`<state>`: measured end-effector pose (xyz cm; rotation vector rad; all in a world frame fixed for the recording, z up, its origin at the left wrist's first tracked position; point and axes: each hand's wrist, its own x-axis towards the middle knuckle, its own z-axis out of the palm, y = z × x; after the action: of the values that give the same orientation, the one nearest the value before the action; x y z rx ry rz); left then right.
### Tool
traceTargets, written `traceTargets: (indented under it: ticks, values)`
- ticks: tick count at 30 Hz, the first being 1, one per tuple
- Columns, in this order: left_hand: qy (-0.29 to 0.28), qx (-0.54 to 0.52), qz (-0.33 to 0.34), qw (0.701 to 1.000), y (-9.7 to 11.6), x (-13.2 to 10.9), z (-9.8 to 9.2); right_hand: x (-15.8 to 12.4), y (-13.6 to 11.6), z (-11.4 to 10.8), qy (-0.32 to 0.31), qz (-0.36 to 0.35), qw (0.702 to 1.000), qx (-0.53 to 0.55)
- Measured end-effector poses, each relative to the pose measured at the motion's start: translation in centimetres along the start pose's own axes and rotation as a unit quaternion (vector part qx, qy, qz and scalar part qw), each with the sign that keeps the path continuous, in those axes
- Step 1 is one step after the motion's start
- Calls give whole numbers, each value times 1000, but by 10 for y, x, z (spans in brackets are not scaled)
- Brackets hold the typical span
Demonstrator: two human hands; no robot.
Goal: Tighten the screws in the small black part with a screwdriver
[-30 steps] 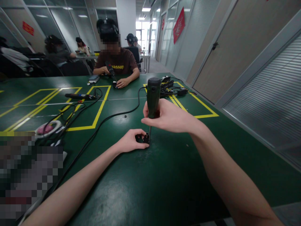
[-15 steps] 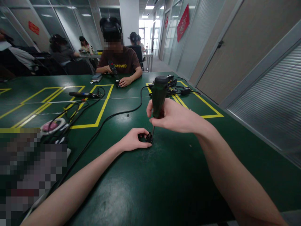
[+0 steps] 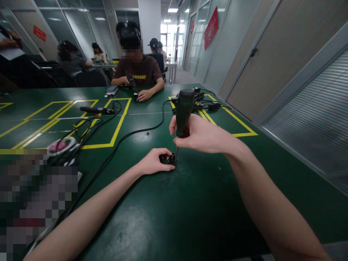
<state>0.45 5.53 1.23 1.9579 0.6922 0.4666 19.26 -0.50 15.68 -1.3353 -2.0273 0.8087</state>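
Observation:
My right hand (image 3: 202, 134) is wrapped round the dark handle of a screwdriver (image 3: 185, 108), held upright with its thin shaft pointing down. The shaft meets the right edge of a small black part (image 3: 172, 158) on the green table (image 3: 190, 210); the exact contact of the tip is too small to make out. My left hand (image 3: 154, 161) pinches this part between thumb and fingers, resting on the tabletop. A short round post stands up from the part's top.
A black cable (image 3: 127, 135) runs across the table left of my hands. Tangled cables and adapters (image 3: 201, 103) lie at the back right. A black handheld tool (image 3: 95, 109) and a tape roll (image 3: 61, 145) are at left. Opposite, a person (image 3: 138, 69) works with a power screwdriver.
My hands, the screwdriver and the black part look almost unmoved. At the far left, a person in the background has shifted, holding a white sheet.

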Motion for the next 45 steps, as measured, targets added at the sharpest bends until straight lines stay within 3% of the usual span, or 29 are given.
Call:
traceTargets:
  ticks: [9,39,42,45]
  values:
    - [2,7,-1,1000,-1,1,0,1,2,1,-37,3,999,-9]
    - [3,8,-2,1000,-3,2,1,-1,-2,1,-9,4,1000,-30]
    - [5,9,-5,1000,-3,2,1,-1,-3,1,7,4,1000,-13]
    - [8,9,-5,1000,-3,1,1,-1,-3,2,67,-20,998,-5]
